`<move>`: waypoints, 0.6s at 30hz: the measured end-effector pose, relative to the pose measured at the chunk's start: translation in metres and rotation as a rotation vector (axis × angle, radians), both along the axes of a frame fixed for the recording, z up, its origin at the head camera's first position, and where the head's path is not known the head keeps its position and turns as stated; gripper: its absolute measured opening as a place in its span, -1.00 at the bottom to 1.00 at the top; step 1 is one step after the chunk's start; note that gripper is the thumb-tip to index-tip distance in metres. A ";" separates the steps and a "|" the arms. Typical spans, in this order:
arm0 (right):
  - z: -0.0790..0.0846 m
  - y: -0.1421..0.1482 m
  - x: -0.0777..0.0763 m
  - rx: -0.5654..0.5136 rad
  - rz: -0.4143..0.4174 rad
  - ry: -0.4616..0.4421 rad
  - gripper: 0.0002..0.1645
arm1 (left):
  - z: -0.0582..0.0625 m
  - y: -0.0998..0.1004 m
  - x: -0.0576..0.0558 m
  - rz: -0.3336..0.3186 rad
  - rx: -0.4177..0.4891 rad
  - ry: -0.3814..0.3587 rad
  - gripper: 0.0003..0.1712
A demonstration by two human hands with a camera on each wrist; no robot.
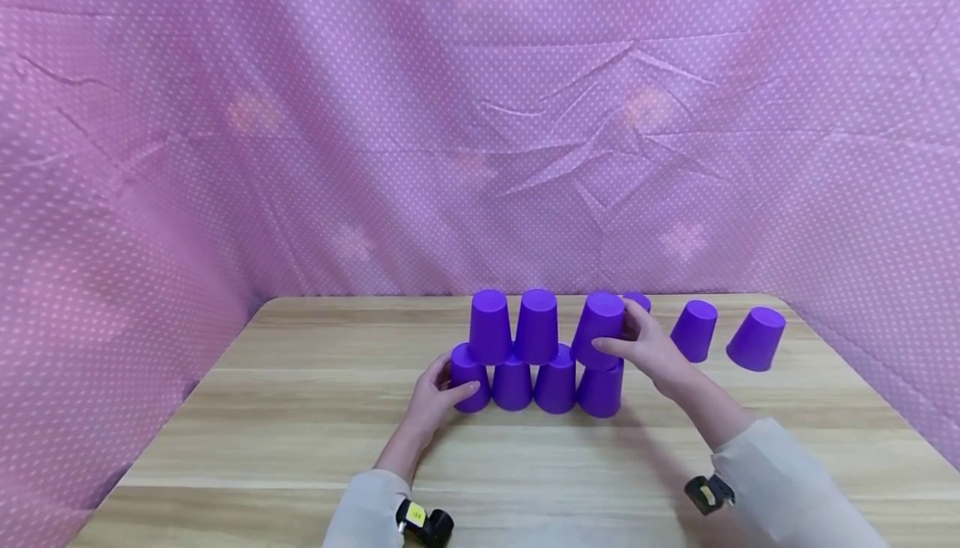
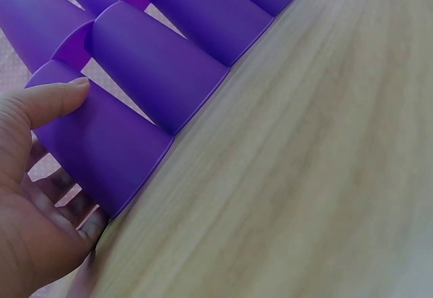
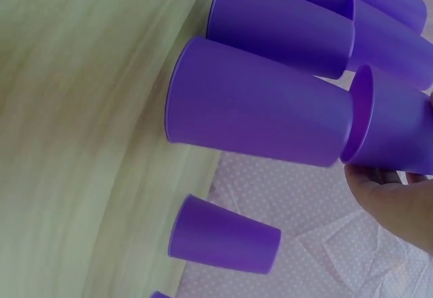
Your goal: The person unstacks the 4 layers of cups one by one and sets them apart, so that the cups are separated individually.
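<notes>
Upside-down purple cups stand side by side in a bottom row, two more bridging them above. My left hand [image 1: 431, 402] holds the leftmost bottom cup [image 2: 111, 142], thumb across its front and fingers round the far side. At the right end, my right hand [image 1: 652, 356] grips an upside-down upper cup [image 1: 597, 327] by its side. That cup leans slightly, its rim right at the top of the rightmost bottom cup [image 3: 257, 105]. The two upper cups, left [image 1: 490, 327] and middle [image 1: 536, 327], sit upright to its left, a gap separating them from the held one.
On the wooden table [image 1: 300, 423], two loose upside-down cups, one nearer [image 1: 693, 331] and one farther right [image 1: 756, 340], stand right of the stack. Another cup [image 1: 637, 300] is partly hidden behind my right hand. A pink dotted cloth [image 1: 450, 115] hangs behind the table.
</notes>
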State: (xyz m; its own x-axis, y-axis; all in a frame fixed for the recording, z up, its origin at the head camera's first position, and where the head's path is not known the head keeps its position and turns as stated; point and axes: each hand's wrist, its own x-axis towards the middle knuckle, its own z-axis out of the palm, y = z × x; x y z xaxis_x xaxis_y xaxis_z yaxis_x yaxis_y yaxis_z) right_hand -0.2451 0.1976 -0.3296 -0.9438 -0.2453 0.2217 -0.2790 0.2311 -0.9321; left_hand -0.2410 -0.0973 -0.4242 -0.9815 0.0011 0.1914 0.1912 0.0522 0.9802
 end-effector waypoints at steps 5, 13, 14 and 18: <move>0.006 0.013 0.008 0.019 -0.043 0.026 -0.27 | 0.002 -0.001 -0.002 -0.006 0.005 0.003 -0.29; 0.001 0.042 0.024 0.030 -0.089 0.050 -0.29 | 0.000 -0.002 -0.002 -0.013 0.017 0.005 -0.28; -0.001 0.047 0.025 0.033 -0.098 0.053 -0.29 | 0.000 -0.002 -0.002 -0.011 0.014 0.005 -0.28; -0.012 0.068 0.031 0.067 -0.160 0.063 -0.26 | -0.002 -0.002 -0.002 -0.010 -0.002 0.005 -0.28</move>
State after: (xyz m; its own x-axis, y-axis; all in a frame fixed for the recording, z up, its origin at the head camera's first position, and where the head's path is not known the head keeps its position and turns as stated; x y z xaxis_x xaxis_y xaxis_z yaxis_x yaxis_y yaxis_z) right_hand -0.2145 0.2659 -0.3417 -0.9567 -0.1098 0.2694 -0.2909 0.3385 -0.8949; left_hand -0.2431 -0.0991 -0.4262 -0.9806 0.0114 0.1959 0.1963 0.0520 0.9792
